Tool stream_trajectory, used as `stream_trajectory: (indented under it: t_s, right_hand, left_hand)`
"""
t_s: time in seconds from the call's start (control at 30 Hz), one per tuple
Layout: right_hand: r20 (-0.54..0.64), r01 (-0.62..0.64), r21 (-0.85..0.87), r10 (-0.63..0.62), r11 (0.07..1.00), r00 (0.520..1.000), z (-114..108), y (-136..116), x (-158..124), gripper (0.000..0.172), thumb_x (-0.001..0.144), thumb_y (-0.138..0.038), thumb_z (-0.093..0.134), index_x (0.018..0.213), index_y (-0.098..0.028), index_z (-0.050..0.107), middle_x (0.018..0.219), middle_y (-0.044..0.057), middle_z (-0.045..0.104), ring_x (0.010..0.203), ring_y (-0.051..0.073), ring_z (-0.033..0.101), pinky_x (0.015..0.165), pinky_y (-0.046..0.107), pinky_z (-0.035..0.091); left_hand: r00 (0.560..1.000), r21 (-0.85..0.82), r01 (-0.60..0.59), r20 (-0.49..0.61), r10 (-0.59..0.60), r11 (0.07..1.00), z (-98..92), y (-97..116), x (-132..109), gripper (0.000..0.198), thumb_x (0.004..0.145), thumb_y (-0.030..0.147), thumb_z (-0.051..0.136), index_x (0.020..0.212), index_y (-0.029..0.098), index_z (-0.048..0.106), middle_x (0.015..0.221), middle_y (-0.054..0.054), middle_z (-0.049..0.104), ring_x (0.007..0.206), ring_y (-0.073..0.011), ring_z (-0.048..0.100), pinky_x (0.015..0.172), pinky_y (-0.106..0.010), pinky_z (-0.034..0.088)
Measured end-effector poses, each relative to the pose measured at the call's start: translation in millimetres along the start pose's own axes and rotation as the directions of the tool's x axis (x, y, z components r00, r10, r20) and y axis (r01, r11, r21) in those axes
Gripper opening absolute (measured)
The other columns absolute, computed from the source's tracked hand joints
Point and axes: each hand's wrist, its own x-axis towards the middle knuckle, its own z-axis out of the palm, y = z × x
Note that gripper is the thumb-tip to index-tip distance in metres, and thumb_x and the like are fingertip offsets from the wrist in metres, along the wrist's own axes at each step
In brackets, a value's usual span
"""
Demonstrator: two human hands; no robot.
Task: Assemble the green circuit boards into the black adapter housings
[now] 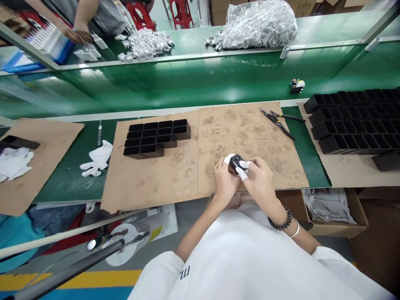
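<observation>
A small black plastic housing [237, 161] is held between both my hands, over the near part of the brown cardboard sheet [231, 137]. My left hand [226, 177] grips it from the left, with a white finger cot on a fingertip. From the right, my right hand [258, 175] closes on it, its thumb and a finger in white cots against the top face. Dark slots or holes show on that face, too small to make out. The housing's lower part is hidden by my fingers.
Black open-topped boxes [150, 135] stand in rows to the left. More rows of black boxes [356, 121] fill the right. Pliers [278, 123] lie beyond my right hand. White gloves [98, 158] lie left. A co-worker's hands [78, 33] handle white parts across the line.
</observation>
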Motion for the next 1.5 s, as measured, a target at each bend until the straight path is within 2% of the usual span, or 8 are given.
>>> stream_trajectory:
  t_s: [0.17, 0.3, 0.43, 0.67, 0.9, 1.17, 1.33, 1.5]
  right_hand:
    - [-0.056, 0.042, 0.052, -0.039, 0.998, 0.998, 28, 13, -19, 0.022, 0.096, -0.031, 0.062, 0.111, -0.021, 0.073, 0.122, 0.016, 0.07, 0.109, 0.03, 0.069, 0.088, 0.046, 0.06]
    - [-0.057, 0.07, 0.173, -0.061, 0.982, 0.997, 29, 22, -11, 0.024, 0.097, -0.031, 0.061, 0.117, -0.023, 0.072, 0.107, 0.012, 0.077, 0.09, 0.027, 0.075, 0.079, 0.042, 0.064]
    - [-0.136, 0.106, 0.234, -0.075, 0.966, 0.988, 17, 23, 1, 0.027, 0.094, -0.031, 0.068, 0.12, -0.027, 0.073, 0.111, 0.011, 0.078, 0.095, 0.028, 0.075, 0.087, 0.045, 0.063]
    - [-0.108, 0.186, 0.145, -0.171, 0.972, 0.979, 19, 27, 4, 0.017, 0.095, -0.032, 0.067, 0.108, -0.025, 0.075, 0.083, 0.008, 0.075, 0.074, 0.025, 0.071, 0.066, 0.038, 0.059]
    - [0.021, 0.153, 0.108, -0.156, 0.982, 0.987, 35, 30, 5, 0.021, 0.099, -0.031, 0.057, 0.097, -0.022, 0.076, 0.076, 0.008, 0.071, 0.07, 0.025, 0.068, 0.063, 0.037, 0.056]
    - [0.07, 0.088, 0.368, -0.122, 0.926, 0.99, 12, 0, 0, 0.02, 0.094, -0.032, 0.068, 0.111, -0.023, 0.074, 0.096, 0.007, 0.081, 0.079, 0.023, 0.078, 0.074, 0.035, 0.065]
    - [0.038, 0.176, 0.492, -0.223, 0.852, 0.974, -20, -24, 6, 0.017, 0.094, -0.025, 0.069, 0.11, -0.026, 0.077, 0.141, 0.01, 0.07, 0.119, 0.027, 0.075, 0.098, 0.042, 0.065]
    - [-0.083, 0.313, 0.37, -0.305, 0.875, 0.949, -28, -29, 14, 0.022, 0.095, -0.015, 0.066, 0.106, -0.027, 0.08, 0.121, 0.008, 0.079, 0.107, 0.023, 0.079, 0.089, 0.037, 0.069]
  left_hand:
    - [0.991, 0.014, -0.059, 0.119, 0.057, 0.998, -9.5, -4, 0, 0.063, 0.086, 0.01, 0.06, 0.147, 0.021, 0.051, 0.128, -0.012, 0.066, 0.113, -0.0258, 0.065, 0.105, -0.042, 0.047]
    - [0.974, 0.026, -0.056, 0.222, 0.049, 0.998, -23.4, -12, -7, 0.09, 0.08, 0.011, 0.068, 0.16, 0.026, 0.03, 0.146, -0.015, 0.055, 0.114, -0.0267, 0.065, 0.111, -0.047, 0.043]
    - [1.0, 0.153, -0.03, 0.009, 0.029, 0.988, -46.9, -25, -21, 0.077, 0.086, 0.018, 0.068, 0.155, 0.029, 0.035, 0.142, -0.013, 0.055, 0.106, -0.025, 0.067, 0.115, -0.054, 0.038]
    - [0.951, 0.263, 0.05, -0.308, 0.035, 0.964, -78.4, -55, -21, 0.06, 0.087, 0.026, 0.069, 0.144, 0.026, 0.048, 0.138, -0.016, 0.054, 0.103, -0.0279, 0.069, 0.112, -0.059, 0.039]
    - [0.963, 0.269, 0.02, -0.265, 0.054, 0.963, -71.7, -54, -16, 0.052, 0.088, 0.026, 0.068, 0.138, 0.025, 0.055, 0.143, -0.016, 0.055, 0.12, -0.032, 0.065, 0.116, -0.058, 0.037]
    - [0.978, -0.112, -0.168, 0.109, 0.18, 0.979, -56.4, -23, -11, 0.08, 0.082, 0.032, 0.08, 0.151, 0.026, 0.041, 0.152, -0.015, 0.055, 0.144, -0.0319, 0.052, 0.121, -0.052, 0.041]
    - [0.983, -0.336, -0.156, 0.039, 0.179, 0.929, -54.6, -9, -7, 0.065, 0.081, 0.029, 0.079, 0.139, 0.023, 0.05, 0.135, -0.012, 0.068, 0.128, -0.0266, 0.066, 0.113, -0.043, 0.051]
    - [0.955, -0.174, -0.289, -0.123, 0.27, 0.942, -57.6, -1, -7, 0.06, 0.083, 0.026, 0.075, 0.138, 0.024, 0.052, 0.134, -0.012, 0.067, 0.125, -0.0261, 0.066, 0.109, -0.042, 0.053]
